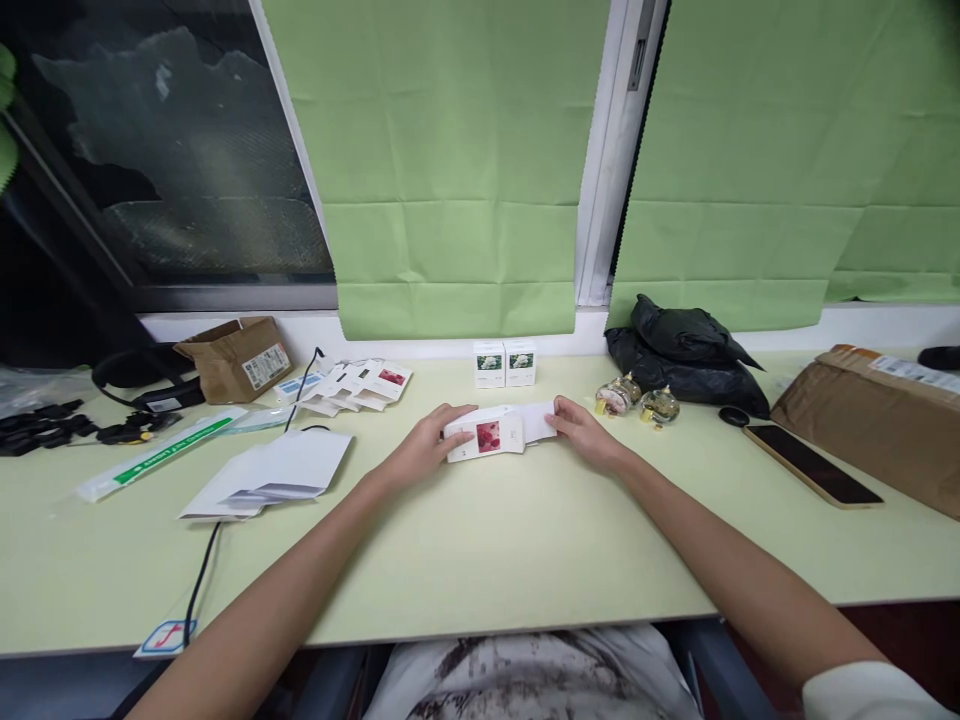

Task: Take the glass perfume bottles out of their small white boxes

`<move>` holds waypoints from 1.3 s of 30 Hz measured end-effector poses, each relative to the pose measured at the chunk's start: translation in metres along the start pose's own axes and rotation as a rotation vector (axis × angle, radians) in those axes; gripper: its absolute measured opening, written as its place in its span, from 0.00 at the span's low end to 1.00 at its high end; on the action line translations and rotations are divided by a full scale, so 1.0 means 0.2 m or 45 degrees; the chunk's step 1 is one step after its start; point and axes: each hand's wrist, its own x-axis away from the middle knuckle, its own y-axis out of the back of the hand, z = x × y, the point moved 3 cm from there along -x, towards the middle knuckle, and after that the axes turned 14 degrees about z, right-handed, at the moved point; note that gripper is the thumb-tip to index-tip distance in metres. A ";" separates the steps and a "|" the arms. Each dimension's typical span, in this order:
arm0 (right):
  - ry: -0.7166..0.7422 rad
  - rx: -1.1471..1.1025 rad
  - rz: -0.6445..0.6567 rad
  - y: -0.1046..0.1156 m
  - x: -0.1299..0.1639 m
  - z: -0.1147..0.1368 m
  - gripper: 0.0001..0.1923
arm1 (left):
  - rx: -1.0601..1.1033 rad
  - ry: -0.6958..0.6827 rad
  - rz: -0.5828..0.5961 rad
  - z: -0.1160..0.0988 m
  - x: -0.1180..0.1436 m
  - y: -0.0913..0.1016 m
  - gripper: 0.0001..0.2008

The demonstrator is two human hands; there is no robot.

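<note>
A small white cardboard box (pixel 489 436) with a red flower picture lies on its side above the middle of the table. My left hand (pixel 435 440) is closed around its left end, thumb on the front face. At the right end a plain white paper piece (pixel 534 420) sticks out of the box; whether it is a flap or a separate insert I cannot tell. My right hand (pixel 577 430) pinches the outer edge of that white piece between thumb and fingers. Behind my hands, two upright white boxes (pixel 505 365) with white flower pictures stand side by side.
Left are flattened flower-print cartons (pixel 367 385), white sheets (pixel 270 475), a black cable (pixel 201 580) and an open brown box (pixel 236 362). Right are two ornate glass bottles (pixel 637 400), a black plastic bag (pixel 682 360), a phone (pixel 814 465) and a large brown parcel (pixel 862 430).
</note>
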 end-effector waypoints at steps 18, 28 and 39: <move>-0.555 0.053 -0.115 0.14 0.01 -0.04 0.08 | 0.555 0.530 0.163 0.10 0.06 0.13 0.31; -0.677 0.414 -0.237 0.12 0.03 -0.01 0.16 | 0.744 0.387 -0.414 0.19 0.00 0.13 0.35; 0.121 1.244 -0.398 -0.22 0.10 0.29 0.11 | 1.384 0.125 -0.252 -0.07 -0.02 -0.06 0.27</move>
